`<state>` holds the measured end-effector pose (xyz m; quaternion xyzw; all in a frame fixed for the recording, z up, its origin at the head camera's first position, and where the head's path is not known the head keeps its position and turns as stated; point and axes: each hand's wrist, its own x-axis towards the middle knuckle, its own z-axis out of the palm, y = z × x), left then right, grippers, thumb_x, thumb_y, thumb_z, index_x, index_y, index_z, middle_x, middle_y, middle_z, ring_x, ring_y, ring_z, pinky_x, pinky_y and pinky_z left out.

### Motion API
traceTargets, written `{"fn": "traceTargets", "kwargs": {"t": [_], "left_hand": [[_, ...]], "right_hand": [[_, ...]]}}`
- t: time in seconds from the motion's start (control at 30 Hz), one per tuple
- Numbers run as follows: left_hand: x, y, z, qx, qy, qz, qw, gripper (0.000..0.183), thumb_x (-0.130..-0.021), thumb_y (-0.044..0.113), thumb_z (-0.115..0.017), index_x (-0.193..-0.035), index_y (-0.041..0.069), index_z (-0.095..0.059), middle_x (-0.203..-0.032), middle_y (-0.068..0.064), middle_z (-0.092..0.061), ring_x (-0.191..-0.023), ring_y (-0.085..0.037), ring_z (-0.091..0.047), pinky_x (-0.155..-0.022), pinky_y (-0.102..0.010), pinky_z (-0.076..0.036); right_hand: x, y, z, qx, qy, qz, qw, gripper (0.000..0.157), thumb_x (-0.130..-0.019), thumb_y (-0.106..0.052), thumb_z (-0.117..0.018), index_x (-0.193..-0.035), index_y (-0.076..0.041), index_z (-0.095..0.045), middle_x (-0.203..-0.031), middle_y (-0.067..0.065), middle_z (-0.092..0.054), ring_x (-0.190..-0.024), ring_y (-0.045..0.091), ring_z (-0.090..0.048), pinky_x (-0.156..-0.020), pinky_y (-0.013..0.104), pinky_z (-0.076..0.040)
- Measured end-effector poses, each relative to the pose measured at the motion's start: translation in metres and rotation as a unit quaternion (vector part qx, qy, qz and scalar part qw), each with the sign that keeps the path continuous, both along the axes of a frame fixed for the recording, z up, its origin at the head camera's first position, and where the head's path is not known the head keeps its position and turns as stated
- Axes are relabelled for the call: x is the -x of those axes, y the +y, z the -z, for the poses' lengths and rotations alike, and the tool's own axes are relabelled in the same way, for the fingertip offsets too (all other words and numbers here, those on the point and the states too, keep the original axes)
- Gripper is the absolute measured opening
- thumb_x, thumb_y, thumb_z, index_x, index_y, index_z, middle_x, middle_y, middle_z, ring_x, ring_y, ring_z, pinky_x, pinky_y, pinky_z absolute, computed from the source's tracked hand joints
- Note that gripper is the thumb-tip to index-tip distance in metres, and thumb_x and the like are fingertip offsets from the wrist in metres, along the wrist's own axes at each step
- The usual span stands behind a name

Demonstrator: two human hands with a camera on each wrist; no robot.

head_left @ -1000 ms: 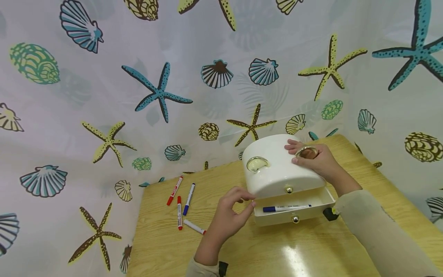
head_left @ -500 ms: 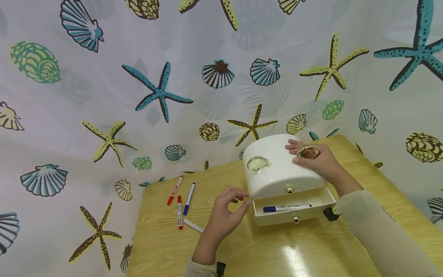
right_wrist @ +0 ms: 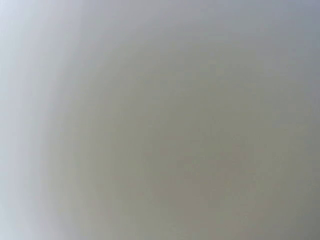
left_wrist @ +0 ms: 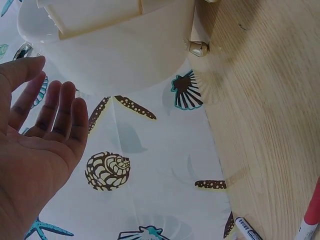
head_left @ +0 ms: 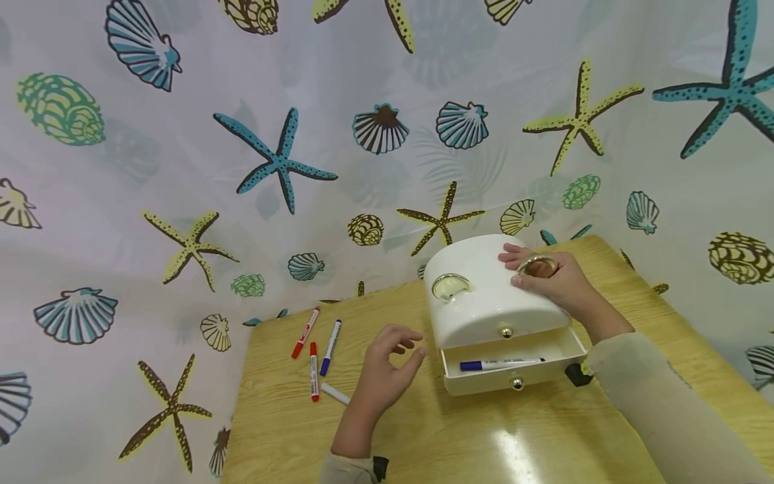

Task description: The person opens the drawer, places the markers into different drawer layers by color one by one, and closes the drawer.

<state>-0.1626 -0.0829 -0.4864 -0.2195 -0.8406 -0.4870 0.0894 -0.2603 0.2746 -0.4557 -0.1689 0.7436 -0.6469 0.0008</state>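
Note:
A glossy white drawer box point(head_left: 474, 262) with two gold-rimmed, ear-like pieces stands on the table. Its lower drawer point(head_left: 484, 384) is pulled out, and a blue-capped marker point(head_left: 474, 366) lies inside. My right hand point(head_left: 565, 282) holds the box at its right gold-rimmed piece point(head_left: 538, 259), thumb in front and fingers spread over the top. Left of the box, my left hand point(head_left: 383, 373) is apart from it, holding nothing, its fingers loosely bent. The left wrist view shows that palm and the box's side point(left_wrist: 120, 57). Only a grey blur fills the right wrist view.
On the left of the wooden table point(head_left: 272, 430) lie a red marker point(head_left: 305, 334), a blue marker point(head_left: 330, 347), a second red marker point(head_left: 314, 373) and a white-barrelled marker point(head_left: 335, 393), partly hidden by the left arm. A sea-patterned curtain point(head_left: 338, 262) hangs behind.
My left hand has drawn away leftward from the front left edge of the box and drawer. The right hand, the box and the drawer look unmoved.

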Motion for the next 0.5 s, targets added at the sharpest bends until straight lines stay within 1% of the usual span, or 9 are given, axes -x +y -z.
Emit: {"fn": "traceTargets", "kwargs": {"t": [0.13, 0.27, 0.4, 0.5], "left_hand": [[0.002, -0.006, 0.003, 0.003, -0.010, -0.013, 0.9999, 0.020, -0.093, 0.028, -0.069, -0.111, 0.034, -0.065, -0.111, 0.012, -0.062, -0.098, -0.015, -0.062, -0.084, -0.032, -0.053], [0.004, -0.013, 0.005, 0.005, -0.006, -0.022, 0.9997, 0.023, -0.093, 0.025, -0.069, -0.114, 0.032, -0.065, -0.113, 0.012, -0.061, -0.099, -0.018, -0.062, -0.084, -0.035, -0.054], [0.007, -0.021, 0.008, 0.011, -0.003, -0.037, 0.9992, 0.027, -0.092, 0.023, -0.070, -0.117, 0.031, -0.064, -0.114, 0.011, -0.060, -0.099, -0.013, -0.061, -0.084, -0.038, -0.054], [0.008, -0.027, 0.012, 0.013, -0.014, -0.046, 0.9987, 0.029, -0.092, 0.023, -0.070, -0.118, 0.034, -0.063, -0.114, 0.014, -0.060, -0.099, -0.010, -0.060, -0.084, -0.039, -0.054]], "right_hand": [[-0.001, 0.001, 0.000, -0.008, -0.003, 0.000, 1.000, 0.036, -0.086, -0.017, -0.077, -0.118, -0.002, -0.069, -0.137, 0.002, -0.061, -0.143, 0.007, -0.038, -0.110, 0.009, -0.028], [-0.002, 0.002, 0.000, -0.007, 0.005, -0.004, 1.000, 0.037, -0.086, -0.015, -0.076, -0.119, -0.003, -0.069, -0.137, 0.003, -0.061, -0.143, 0.009, -0.038, -0.110, 0.008, -0.028], [-0.002, 0.002, -0.001, -0.001, 0.009, -0.010, 1.000, 0.037, -0.086, -0.013, -0.076, -0.120, -0.002, -0.068, -0.138, 0.004, -0.061, -0.144, 0.009, -0.037, -0.110, 0.008, -0.028], [-0.003, 0.002, -0.002, -0.003, 0.007, -0.007, 1.000, 0.038, -0.086, -0.014, -0.076, -0.121, -0.002, -0.068, -0.138, 0.005, -0.061, -0.143, 0.010, -0.038, -0.111, 0.010, -0.029]]}}
